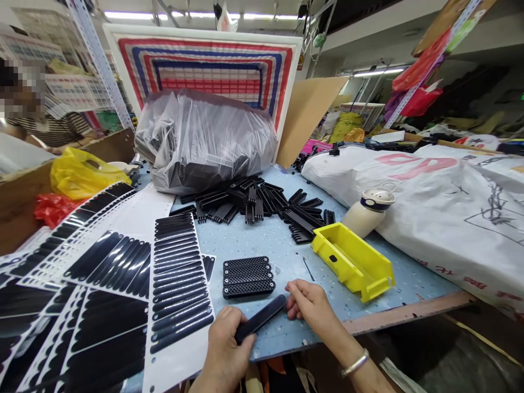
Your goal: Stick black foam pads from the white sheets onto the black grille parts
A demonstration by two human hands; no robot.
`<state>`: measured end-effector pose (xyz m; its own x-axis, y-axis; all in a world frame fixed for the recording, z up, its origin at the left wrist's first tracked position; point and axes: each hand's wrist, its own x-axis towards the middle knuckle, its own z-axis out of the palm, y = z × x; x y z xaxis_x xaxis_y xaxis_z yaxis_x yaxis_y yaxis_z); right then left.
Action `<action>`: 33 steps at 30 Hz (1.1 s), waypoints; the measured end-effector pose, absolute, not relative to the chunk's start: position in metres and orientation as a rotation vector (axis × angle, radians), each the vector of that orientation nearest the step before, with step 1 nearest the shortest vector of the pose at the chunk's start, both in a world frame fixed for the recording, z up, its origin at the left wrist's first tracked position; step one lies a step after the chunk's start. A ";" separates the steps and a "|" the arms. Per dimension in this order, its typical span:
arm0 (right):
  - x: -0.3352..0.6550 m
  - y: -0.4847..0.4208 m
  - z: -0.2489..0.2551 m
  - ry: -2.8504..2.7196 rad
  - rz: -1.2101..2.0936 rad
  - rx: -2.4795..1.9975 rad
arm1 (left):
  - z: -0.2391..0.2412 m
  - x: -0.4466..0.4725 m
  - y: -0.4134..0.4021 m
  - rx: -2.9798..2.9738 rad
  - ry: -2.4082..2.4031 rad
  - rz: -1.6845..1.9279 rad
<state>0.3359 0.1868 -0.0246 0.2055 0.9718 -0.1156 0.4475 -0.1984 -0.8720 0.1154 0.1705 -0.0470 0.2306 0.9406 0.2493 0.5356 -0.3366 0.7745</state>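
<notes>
Low at the table's front edge, my left hand (229, 341) grips one end of a long black bar with rounded ends (262, 317), which slants up to the right. At its far end is my right hand (307, 303), thumb and fingers pinched together; whatever lies between those fingertips is hidden. Just beyond the bar, several black pieces with lattice faces (248, 277) lie side by side in a neat block. Left of my left hand is a white sheet with rows of glossy black strip stickers (178, 284).
More sticker sheets (110, 262) overlap at the left. Black toothed plastic pieces (249, 202) are heaped before a bag-covered bundle (204, 142). A yellow bin (352, 262), a cream bottle (366, 213) and a large white sack (434, 202) stand right. A person (53, 128) is at far left.
</notes>
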 end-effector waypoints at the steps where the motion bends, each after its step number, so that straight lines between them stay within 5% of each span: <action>1: 0.337 0.186 -0.023 -1.336 0.926 -1.755 | -0.044 0.116 0.171 1.952 1.366 0.960; 33: 0.331 0.182 -0.039 -1.717 0.358 -1.707 | -0.042 0.083 0.161 1.987 1.559 1.084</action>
<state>0.3314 0.1823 -0.0393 0.0915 0.9590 0.2682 0.7719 0.1018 -0.6276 0.0830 0.1612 -0.0424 0.0816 0.9401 0.3310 0.6380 -0.3044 0.7073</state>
